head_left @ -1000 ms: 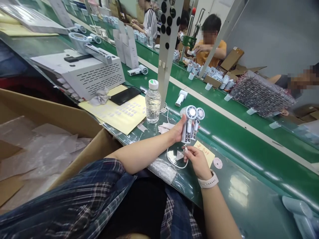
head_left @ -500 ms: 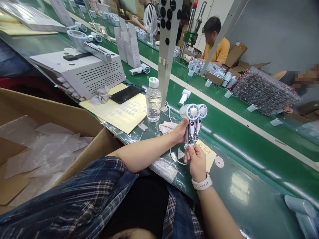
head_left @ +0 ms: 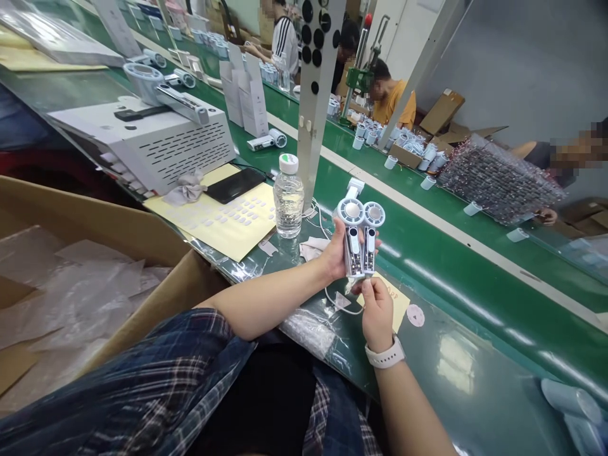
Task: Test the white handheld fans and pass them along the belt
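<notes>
My left hand (head_left: 338, 254) is wrapped round two small white hand-held fans (head_left: 360, 239), held upright side by side with their round heads on top. My right hand (head_left: 377, 310) sits just below their handles, fingers pinched on the plug end of a thin white cable (head_left: 338, 307) right at the base of the fans. The cable loops down onto the green bench. A yellow note (head_left: 398, 301) with red writing lies under my hands.
A water bottle (head_left: 288, 196) stands left of the fans beside a yellow sticker sheet (head_left: 223, 218) and a black phone (head_left: 236, 184). A white metal box (head_left: 147, 142) sits behind, an open cardboard box (head_left: 85, 253) at left. Other people work across the green conveyor (head_left: 451, 253).
My left hand has turned the two fans so that their fronts face me and shifted them slightly left. My right hand has risen to the base of the handles with the cable end.
</notes>
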Available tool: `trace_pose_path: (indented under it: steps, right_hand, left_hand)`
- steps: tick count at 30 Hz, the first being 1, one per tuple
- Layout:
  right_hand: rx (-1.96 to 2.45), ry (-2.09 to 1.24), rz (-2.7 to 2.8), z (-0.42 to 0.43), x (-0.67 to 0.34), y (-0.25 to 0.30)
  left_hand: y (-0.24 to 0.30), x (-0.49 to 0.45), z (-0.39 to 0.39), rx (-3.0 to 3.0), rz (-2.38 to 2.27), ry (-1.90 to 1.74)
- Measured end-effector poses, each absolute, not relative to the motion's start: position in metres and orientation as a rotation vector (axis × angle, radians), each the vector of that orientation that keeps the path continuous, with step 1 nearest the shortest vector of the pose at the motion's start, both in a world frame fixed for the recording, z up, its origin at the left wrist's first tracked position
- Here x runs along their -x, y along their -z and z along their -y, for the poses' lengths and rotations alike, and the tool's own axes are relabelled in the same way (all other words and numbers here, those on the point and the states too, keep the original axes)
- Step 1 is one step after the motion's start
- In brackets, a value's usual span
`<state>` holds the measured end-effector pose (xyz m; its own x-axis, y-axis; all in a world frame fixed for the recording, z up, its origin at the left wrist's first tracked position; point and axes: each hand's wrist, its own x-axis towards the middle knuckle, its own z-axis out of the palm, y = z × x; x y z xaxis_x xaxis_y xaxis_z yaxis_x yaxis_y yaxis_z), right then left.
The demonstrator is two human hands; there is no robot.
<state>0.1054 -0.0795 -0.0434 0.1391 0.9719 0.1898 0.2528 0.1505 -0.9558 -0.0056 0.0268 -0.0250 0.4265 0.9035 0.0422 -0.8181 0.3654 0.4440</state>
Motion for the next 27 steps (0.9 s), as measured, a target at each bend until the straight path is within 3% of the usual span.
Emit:
trace_pose_path:
  steps: [14, 23, 27]
  right_hand:
    - [1.231, -1.157, 1.004, 0.084, -0.106, 0.057]
    - [1.302, -0.883, 1.203, 0.079, -0.118, 0.049]
    - [1.345, -0.583, 1.219, 0.075, -0.131, 0.048]
  left_hand:
    - [0.026, 0.001, -0.009, -0.800, -0.215, -1.164]
    - [0.028, 0.002, -0.016, -0.644, -0.175, -1.142]
    - [0.031, 0.002, -0.020, -0.599, -0.233, -1.133]
